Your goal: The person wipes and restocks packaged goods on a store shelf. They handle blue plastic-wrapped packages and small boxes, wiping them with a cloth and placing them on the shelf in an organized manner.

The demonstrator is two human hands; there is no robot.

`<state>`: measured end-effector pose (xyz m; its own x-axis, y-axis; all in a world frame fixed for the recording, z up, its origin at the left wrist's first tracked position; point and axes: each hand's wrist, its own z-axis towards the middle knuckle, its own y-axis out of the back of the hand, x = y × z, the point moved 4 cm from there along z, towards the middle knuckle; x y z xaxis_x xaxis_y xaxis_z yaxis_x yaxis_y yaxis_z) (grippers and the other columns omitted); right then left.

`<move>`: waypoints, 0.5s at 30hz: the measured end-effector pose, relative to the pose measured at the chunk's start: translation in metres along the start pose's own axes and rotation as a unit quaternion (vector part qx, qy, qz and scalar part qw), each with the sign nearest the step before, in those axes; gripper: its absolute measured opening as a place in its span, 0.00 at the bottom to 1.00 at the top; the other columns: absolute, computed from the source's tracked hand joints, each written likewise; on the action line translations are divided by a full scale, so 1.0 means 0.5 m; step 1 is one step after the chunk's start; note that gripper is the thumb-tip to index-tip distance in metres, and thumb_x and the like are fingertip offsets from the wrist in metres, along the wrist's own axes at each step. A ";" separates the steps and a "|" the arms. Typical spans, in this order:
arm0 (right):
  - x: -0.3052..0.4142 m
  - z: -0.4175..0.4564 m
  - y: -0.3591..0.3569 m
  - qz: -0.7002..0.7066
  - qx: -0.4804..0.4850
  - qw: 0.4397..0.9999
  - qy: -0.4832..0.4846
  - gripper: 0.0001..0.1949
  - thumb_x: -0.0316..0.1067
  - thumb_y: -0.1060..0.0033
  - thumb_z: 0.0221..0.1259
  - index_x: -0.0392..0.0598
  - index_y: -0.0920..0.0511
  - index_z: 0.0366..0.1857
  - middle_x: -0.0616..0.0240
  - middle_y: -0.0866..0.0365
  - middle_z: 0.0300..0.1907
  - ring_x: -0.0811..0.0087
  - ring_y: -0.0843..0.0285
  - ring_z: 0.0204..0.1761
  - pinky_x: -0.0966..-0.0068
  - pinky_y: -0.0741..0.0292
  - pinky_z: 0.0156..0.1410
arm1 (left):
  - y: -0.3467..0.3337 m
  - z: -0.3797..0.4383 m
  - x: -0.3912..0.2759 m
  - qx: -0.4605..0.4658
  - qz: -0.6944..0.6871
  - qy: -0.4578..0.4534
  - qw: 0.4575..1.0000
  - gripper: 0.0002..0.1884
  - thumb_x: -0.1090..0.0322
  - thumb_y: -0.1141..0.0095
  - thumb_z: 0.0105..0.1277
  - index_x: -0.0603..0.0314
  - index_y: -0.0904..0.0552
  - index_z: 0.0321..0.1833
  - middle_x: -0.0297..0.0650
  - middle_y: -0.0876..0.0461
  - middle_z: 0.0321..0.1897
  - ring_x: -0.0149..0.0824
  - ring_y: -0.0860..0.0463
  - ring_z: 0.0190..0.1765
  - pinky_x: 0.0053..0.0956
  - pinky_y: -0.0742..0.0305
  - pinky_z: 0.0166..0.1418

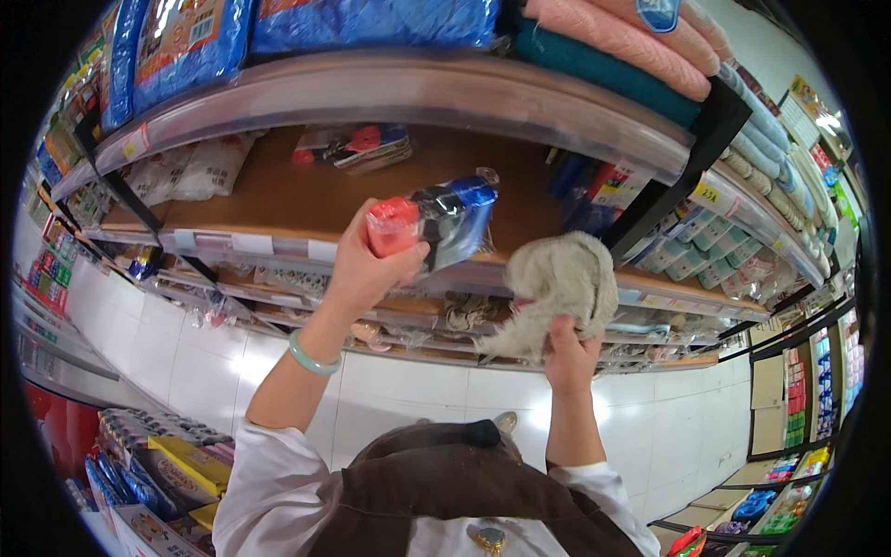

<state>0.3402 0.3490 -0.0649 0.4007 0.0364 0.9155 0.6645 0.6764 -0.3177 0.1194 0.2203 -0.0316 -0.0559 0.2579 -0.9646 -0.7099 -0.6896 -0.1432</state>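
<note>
My left hand (376, 254), with a pale green bangle at the wrist, grips a plastic-wrapped bundle of rolls (438, 216) coloured red, black and blue. The bundle tilts in front of the brown shelf board (299, 202). In my right hand (574, 351) a greyish-white cleaning rag (564, 285) is bunched up, its frayed end hanging to the left. The rag is at the shelf's front edge, by a black upright. Farther back on the same board lies a similar wrapped bundle (358, 146) in red, black and blue.
Bags with white contents (191, 167) sit at the shelf's left. Blue packages (585, 188) stand at its right end, partly hidden. Overhead, a shelf with a clear plastic front strip (390, 87) carries blue packs and folded towels (619, 49). Boxed goods (188, 463) stand at lower left.
</note>
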 end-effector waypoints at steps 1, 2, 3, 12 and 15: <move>0.000 0.001 -0.031 -0.045 0.030 0.999 0.006 0.21 0.35 0.37 0.59 0.40 0.30 0.53 0.65 0.24 0.49 0.71 0.25 0.50 0.72 0.26 0.53 | 0.001 -0.020 0.004 0.002 0.075 -0.039 0.996 0.20 0.73 0.33 0.50 0.61 0.27 0.45 0.34 0.24 0.34 0.26 0.24 0.36 0.23 0.26 0.43; -0.005 0.002 -0.068 -0.092 0.050 0.994 0.015 0.19 0.32 0.35 0.57 0.40 0.27 0.51 0.65 0.24 0.46 0.72 0.24 0.48 0.73 0.26 0.51 | 0.000 -0.036 0.014 0.008 0.149 -0.077 0.986 0.19 0.72 0.33 0.50 0.62 0.27 0.44 0.35 0.23 0.32 0.27 0.24 0.34 0.24 0.26 0.42; 0.017 0.001 -0.126 -0.133 0.098 0.983 0.075 0.19 0.29 0.32 0.51 0.40 0.26 0.48 0.66 0.24 0.44 0.72 0.24 0.46 0.76 0.25 0.47 | -0.004 -0.052 0.023 0.011 0.222 -0.115 0.968 0.18 0.71 0.34 0.51 0.63 0.27 0.42 0.37 0.22 0.30 0.28 0.23 0.32 0.25 0.26 0.40; -0.022 0.027 -0.200 -0.419 0.170 0.840 0.301 0.32 0.46 0.38 0.47 0.40 0.31 0.57 0.52 0.34 0.61 0.53 0.41 0.66 0.58 0.48 0.72 | 0.015 -0.121 0.087 0.037 0.064 -0.103 0.992 0.18 0.71 0.32 0.50 0.64 0.23 0.43 0.34 0.20 0.35 0.25 0.24 0.36 0.20 0.27 0.42; -0.049 0.069 -0.127 -0.424 0.144 0.871 0.203 0.29 0.50 0.39 0.53 0.42 0.29 0.55 0.49 0.33 0.60 0.49 0.37 0.62 0.58 0.42 0.67 | 0.014 -0.137 0.018 -0.042 0.151 -0.100 0.983 0.14 0.73 0.33 0.48 0.63 0.24 0.36 0.32 0.25 0.27 0.21 0.30 0.32 0.17 0.31 0.36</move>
<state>0.2662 0.3306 -0.0587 0.0727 -0.7895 0.6094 0.6684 0.4921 0.5577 0.1618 0.1715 -0.0565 -0.3977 0.1542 -0.9045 -0.5801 -0.8060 0.1176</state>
